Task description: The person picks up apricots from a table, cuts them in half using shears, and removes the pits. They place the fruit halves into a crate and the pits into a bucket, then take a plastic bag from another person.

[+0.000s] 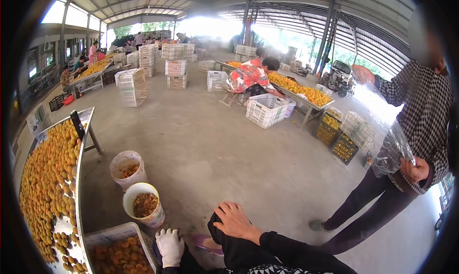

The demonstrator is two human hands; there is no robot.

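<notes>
My left hand [169, 245] wears a white glove and rests low beside the corner of a white crate [113, 234] filled with halved orange fruit; it holds nothing. My right hand [233, 219] is bare and lies flat on my dark-trousered knee [224, 247], fingers spread. To my left a long metal table [78, 188] is heaped with yellow-orange fruit [45, 178]. Two white buckets stand on the floor in front of me: the nearer bucket [154, 218] holds brown pits, the farther bucket [115, 165] a few fruit pieces.
A person in a checked shirt [423, 116] stands at right holding a clear plastic bag [389, 145]. A seated worker [249, 78] sorts fruit at another table [299, 89] with white crates [265, 110] around. Stacked crates [177, 66] and more workers are farther back. Bare concrete floor [229, 149] lies between.
</notes>
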